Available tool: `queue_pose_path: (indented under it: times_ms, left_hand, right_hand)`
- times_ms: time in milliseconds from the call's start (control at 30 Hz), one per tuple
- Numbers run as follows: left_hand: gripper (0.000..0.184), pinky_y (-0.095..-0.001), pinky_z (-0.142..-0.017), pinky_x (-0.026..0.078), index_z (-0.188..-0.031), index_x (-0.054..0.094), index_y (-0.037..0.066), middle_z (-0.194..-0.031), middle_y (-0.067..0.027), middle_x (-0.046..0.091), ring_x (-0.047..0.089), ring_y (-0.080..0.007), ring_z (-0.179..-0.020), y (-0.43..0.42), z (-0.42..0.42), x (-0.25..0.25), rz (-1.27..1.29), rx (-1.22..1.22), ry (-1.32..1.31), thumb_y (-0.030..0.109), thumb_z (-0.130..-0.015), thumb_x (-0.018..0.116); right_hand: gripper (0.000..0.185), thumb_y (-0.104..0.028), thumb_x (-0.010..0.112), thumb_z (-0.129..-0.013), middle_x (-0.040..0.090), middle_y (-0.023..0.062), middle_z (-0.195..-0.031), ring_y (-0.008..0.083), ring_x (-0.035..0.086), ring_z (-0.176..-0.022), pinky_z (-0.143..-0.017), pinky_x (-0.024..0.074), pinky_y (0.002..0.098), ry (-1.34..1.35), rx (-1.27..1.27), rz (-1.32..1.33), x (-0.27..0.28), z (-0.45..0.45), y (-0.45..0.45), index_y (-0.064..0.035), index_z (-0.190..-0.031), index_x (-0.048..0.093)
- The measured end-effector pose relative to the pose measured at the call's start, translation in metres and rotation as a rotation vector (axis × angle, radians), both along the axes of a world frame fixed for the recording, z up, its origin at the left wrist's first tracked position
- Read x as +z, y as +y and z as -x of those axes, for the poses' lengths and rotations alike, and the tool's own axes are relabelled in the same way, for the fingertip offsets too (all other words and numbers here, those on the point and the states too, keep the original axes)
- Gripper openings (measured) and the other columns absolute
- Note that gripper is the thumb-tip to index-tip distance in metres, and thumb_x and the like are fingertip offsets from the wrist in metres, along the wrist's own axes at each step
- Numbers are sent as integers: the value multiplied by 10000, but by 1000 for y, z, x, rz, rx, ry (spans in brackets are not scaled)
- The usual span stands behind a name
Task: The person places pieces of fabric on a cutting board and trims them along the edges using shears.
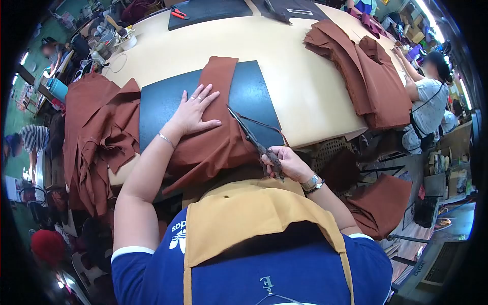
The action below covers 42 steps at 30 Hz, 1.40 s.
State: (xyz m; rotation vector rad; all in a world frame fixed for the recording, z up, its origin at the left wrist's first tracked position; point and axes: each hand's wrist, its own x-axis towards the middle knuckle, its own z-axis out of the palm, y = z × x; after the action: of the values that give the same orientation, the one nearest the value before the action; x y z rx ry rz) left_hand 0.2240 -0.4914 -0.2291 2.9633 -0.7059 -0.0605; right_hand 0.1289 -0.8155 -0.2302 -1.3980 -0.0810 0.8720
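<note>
A reddish-brown piece of fabric [203, 152] lies over a dark cutting mat [161, 109] and hangs over the table's near edge. Spread flat on the fabric, my left hand [195, 111] has its fingers apart. My right hand [284, 163] grips the wrapped handles of a pair of scissors [249, 133]. The blades point away from me, with their tips at the right edge of the fabric. A thin strip of the same fabric [262, 123] trails over the mat beside the blades.
Brown fabric is heaped at the left [99, 132], and a stack of brown pieces [363, 76] lies at the right. Red-handled cutters [179, 12] rest on a second dark mat [208, 11] at the back. A person [429, 96] sits at the right side of the table [300, 76].
</note>
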Motion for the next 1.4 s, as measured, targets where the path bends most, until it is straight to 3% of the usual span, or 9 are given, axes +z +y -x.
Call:
queue_pose_path:
  times_ms: [367, 600, 1200, 1300, 1367, 1400]
  left_hand:
    - [911, -707, -1070, 135, -1498, 280, 216, -1579, -109, 180, 159, -328, -1453, -21, 28, -10, 21, 214, -52, 719, -783, 532]
    - [943, -712, -1068, 120, -1491, 301, 178, -1569, -151, 187, 152, -346, -1451, -34, 40, -10, 24, 206, -58, 756, -773, 503]
    - [895, -734, -1048, 116, -1507, 258, 198, -1580, -140, 154, 104, -323, -1465, -70, 66, -7, 9, 360, -9, 731, -819, 469]
    - [773, -733, -1049, 119, -1484, 321, 201, -1561, -148, 216, 164, -328, -1452, -74, 68, -8, 67, 377, -50, 664, -878, 444]
    - [586, -729, -1044, 148, -1395, 472, 203, -1489, -137, 370, 309, -314, -1395, -69, 58, 1, 135, 394, -35, 560, -932, 433]
    - [447, -714, -1042, 184, -1263, 598, 199, -1392, -104, 497, 423, -286, -1314, -63, 50, 4, 173, 376, -93, 482, -949, 453]
  right_hand:
    - [282, -362, 676, -892, 606, -11, -644, 63, 559, -541, -492, 412, 205, -4, -39, 0, -1, 5, 3, -97, -856, 585]
    - [282, -354, 670, -897, 604, -8, -653, 73, 553, -538, -504, 419, 218, 52, -48, -13, 4, 0, 6, -92, -851, 579]
    - [273, -355, 668, -900, 594, -10, -658, 65, 555, -557, -531, 433, 209, -10, -119, -5, -4, 13, 7, -99, -849, 586]
    - [254, -334, 671, -901, 596, -10, -659, 65, 557, -560, -530, 433, 209, -17, -138, -20, -5, 16, 8, -100, -848, 589]
    - [244, -323, 673, -901, 598, -12, -659, 64, 558, -560, -527, 433, 209, -14, -147, -20, -5, 18, 7, -100, -847, 589]
    - [241, -320, 673, -902, 599, -13, -658, 64, 558, -558, -526, 433, 209, -14, -147, -14, -5, 18, 7, -101, -846, 589]
